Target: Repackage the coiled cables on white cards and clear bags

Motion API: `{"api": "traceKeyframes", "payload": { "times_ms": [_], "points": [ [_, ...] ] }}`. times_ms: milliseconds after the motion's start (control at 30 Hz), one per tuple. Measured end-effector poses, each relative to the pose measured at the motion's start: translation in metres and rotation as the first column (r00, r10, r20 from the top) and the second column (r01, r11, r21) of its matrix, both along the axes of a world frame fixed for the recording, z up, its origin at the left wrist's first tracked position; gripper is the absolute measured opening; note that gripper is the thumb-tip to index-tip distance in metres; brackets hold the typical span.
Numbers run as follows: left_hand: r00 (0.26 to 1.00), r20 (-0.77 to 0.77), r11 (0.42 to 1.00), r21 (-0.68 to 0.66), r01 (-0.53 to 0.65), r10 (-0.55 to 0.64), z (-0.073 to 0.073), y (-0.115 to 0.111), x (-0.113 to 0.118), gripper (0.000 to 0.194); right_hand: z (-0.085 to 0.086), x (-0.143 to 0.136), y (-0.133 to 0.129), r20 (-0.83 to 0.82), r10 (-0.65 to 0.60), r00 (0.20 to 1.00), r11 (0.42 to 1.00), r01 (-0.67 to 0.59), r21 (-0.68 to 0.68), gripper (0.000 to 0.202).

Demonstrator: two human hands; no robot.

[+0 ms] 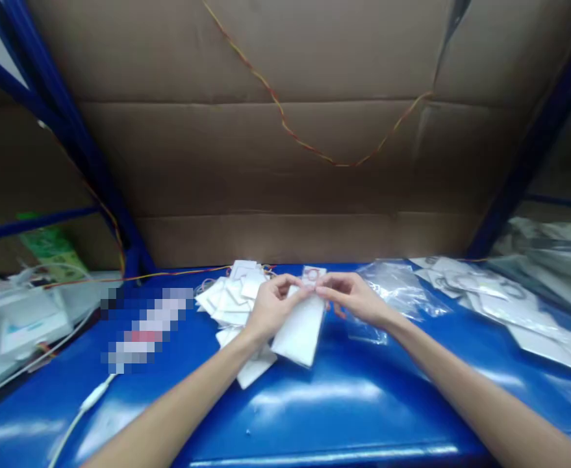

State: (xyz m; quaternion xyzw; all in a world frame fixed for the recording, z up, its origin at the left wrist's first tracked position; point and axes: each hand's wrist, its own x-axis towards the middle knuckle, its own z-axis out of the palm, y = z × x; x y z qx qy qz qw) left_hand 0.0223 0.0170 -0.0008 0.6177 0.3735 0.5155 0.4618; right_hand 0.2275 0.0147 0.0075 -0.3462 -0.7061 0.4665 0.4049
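A white card in a clear sleeve (301, 330) is tilted above the blue table, its upper end marked with a reddish ring shape. My left hand (276, 302) pinches its upper part from the left, thumb and fingers pressed together. From the right, my right hand (356, 296) pinches the same upper end, its thumb close to the left one. What lies right between the fingertips is too small to tell. Beside and partly under my left hand lies a loose pile of white cards (229, 300). Clear plastic bags (395, 289) lie just beyond my right hand.
The blue table (324, 416) has a raised front edge. More flat white packets (499, 296) spread along the right. At the left are a blurred-out object (151, 328) with a white cable (93, 396) and a white box (34, 322). Blue posts (71, 130) flank the cardboard backing (290, 188).
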Motion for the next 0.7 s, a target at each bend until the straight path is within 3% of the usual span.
{"api": "traceKeyframes", "payload": {
  "times_ms": [167,300,367,433,533,600,700],
  "points": [
    [1.0,0.008,1.0,-0.027,0.009,-0.009,-0.002,0.002,-0.001,0.037,0.001,0.002,-0.002,-0.043,0.045,0.998,0.996,-0.048,-0.069,0.039],
    [0.998,-0.038,0.998,-0.039,0.044,-0.046,0.0,0.0,-0.001,0.038,-0.002,0.0,0.003,-0.064,-0.009,0.998,0.999,0.006,-0.047,0.037],
    [1.0,-0.02,0.999,-0.036,0.005,-0.006,0.002,0.0,-0.002,0.038,-0.005,-0.001,0.006,-0.082,-0.043,0.996,0.999,0.041,-0.031,0.042],
    [0.992,0.041,0.993,-0.012,-0.119,0.12,0.004,0.005,-0.005,0.039,-0.007,-0.001,0.008,-0.062,-0.1,0.993,0.994,0.102,0.03,0.046],
    [0.911,0.202,0.924,0.053,-0.378,0.361,0.006,0.018,-0.015,0.04,-0.013,-0.004,0.005,0.125,-0.205,0.971,0.929,0.153,0.337,0.042],
    [0.812,0.33,0.836,0.103,-0.539,0.482,0.007,0.029,-0.023,0.037,-0.018,-0.009,0.001,0.3,-0.23,0.926,0.845,0.037,0.534,0.038],
    [0.73,0.407,0.77,0.092,-0.631,0.549,0.008,0.04,-0.031,0.036,-0.027,-0.022,-0.007,0.504,-0.198,0.84,0.802,-0.157,0.577,0.048]
  ]
}}
